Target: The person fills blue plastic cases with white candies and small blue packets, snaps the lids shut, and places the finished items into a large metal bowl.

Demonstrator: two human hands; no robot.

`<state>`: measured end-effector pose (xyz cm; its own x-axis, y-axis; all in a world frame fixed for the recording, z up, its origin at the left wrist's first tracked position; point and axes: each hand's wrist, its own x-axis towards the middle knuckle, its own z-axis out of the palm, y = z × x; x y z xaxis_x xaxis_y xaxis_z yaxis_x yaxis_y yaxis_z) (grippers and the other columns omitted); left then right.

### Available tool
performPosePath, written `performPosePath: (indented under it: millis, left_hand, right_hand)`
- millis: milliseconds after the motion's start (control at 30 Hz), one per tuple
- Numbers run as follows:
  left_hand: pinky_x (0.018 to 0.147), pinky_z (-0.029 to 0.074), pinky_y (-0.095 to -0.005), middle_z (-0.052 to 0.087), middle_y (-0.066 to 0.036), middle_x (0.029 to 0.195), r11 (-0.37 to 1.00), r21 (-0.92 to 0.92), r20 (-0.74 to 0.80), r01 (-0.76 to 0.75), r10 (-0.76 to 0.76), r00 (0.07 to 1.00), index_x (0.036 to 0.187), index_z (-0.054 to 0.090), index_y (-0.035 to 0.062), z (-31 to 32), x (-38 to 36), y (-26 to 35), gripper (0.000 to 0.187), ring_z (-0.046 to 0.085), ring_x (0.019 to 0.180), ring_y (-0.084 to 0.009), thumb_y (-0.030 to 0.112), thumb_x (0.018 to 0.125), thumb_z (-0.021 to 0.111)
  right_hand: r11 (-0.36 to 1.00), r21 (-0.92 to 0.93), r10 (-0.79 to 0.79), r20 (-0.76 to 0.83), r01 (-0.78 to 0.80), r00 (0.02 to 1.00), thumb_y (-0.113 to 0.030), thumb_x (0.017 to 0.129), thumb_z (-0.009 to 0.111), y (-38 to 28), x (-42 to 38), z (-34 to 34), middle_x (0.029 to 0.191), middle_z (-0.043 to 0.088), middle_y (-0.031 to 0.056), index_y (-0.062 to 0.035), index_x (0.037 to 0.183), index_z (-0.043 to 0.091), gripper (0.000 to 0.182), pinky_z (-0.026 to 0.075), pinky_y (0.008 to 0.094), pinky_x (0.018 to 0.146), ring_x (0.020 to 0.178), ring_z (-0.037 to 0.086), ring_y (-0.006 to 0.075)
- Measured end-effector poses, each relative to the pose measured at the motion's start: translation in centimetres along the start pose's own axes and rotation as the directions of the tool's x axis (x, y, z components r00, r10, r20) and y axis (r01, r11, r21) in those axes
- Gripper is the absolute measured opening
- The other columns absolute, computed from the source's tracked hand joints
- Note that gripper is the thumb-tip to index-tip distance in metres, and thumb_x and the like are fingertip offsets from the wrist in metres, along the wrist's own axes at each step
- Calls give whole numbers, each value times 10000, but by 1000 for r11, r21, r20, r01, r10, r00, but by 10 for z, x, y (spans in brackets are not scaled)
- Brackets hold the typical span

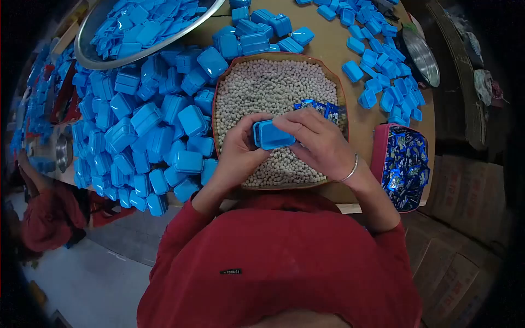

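Observation:
My left hand [240, 148] grips a small blue plastic box [275, 136] by its left side, thumb below and fingers behind. The fingers of my right hand [324, 143] are bent over the box's right end and press against it. Both hands are above a shallow red-rimmed tray [284, 56] filled with small pale round beads or pellets [273, 82]. Several shiny blue packets [330, 111] lie on the pellets, just beyond my right hand. What is inside the box cannot be made out.
Left of the tray rises a big heap of blue boxes [147, 117]. Behind it, a metal basin [83, 50] holds flat blue pieces. More small blue boxes [377, 60] lie at right, near a metal pan [422, 54] and a pink-edged container [378, 147] of blue packets. Another person [52, 216] is at far left.

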<state>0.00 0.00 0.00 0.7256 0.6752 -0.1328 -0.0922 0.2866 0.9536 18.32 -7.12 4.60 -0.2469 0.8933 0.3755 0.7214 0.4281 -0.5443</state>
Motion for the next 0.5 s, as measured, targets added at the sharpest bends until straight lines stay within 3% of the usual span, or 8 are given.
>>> performPosePath:
  millis: [100, 200, 300, 333, 400, 433, 500]
  left_hand:
    - [820, 469, -250, 571, -43, 1081, 999, 53, 24, -10, 9, 1000, 1222, 486, 22, 8, -20, 21, 493, 556, 984, -104, -83, 756, 606]
    - [824, 467, -251, 573, -47, 1079, 984, -25, 47, -177, 178, 983, 1205, 500, 20, 14, -29, 40, 451, 552, 996, -103, -75, 777, 607]
    - [842, 464, -255, 576, -51, 1092, 981, 21, 15, -194, 193, 981, 1186, 515, 19, 11, -33, 28, 389, 551, 1011, -109, -62, 813, 591]
    - [856, 464, -261, 579, -51, 1111, 988, 22, 16, -156, 156, 988, 1179, 527, 18, 10, -34, 24, 340, 551, 1020, -112, -46, 848, 571]
    - [861, 464, -264, 580, -53, 1122, 986, -46, -9, -159, 159, 987, 1182, 529, 18, 14, -33, 21, 333, 554, 1021, -115, -39, 856, 565]
    - [863, 464, -266, 581, -54, 1127, 984, -84, -19, -159, 158, 987, 1184, 530, 18, 16, -32, 18, 330, 555, 1021, -116, -35, 860, 562]
    - [868, 463, -269, 582, -52, 1128, 991, -34, -10, -132, 132, 991, 1176, 538, 19, 13, -32, 5, 319, 559, 1021, -120, -33, 861, 555]
  right_hand:
    - [994, -36, -106, -87, 103, 991, 28, 622, 701, -20, -2, 3, 1070, 571, 96, -49, 1152, 569, 552, 513, 345, 767, 941, 578, 284]
    - [960, -175, -246, -139, 220, 959, -16, 634, 706, -23, -3, 2, 1097, 574, 86, -53, 1174, 565, 559, 516, 338, 765, 943, 584, 274]
    - [948, -212, -270, -133, 239, 953, -67, 675, 698, -31, -7, 4, 1142, 568, 87, -60, 1194, 560, 538, 508, 348, 810, 983, 573, 263]
    - [985, 78, -144, -103, 152, 984, 11, 688, 701, -38, -7, 0, 1156, 557, 110, -43, 1186, 574, 517, 464, 361, 875, 1043, 548, 279]
    - [921, 387, 94, -123, -39, 988, -17, 759, 688, -39, -10, -3, 1172, 535, 115, -41, 1203, 551, 465, 438, 343, 906, 1079, 527, 248]
    - [695, 698, 322, -89, -172, 942, -37, 815, 664, -32, -20, 11, 1172, 511, 102, -40, 1207, 536, 413, 431, 327, 914, 1106, 507, 205]
    - [686, 692, 342, -33, -225, 939, -43, 817, 671, -27, -30, 20, 1169, 495, 74, -43, 1186, 546, 389, 425, 325, 925, 1095, 508, 178]
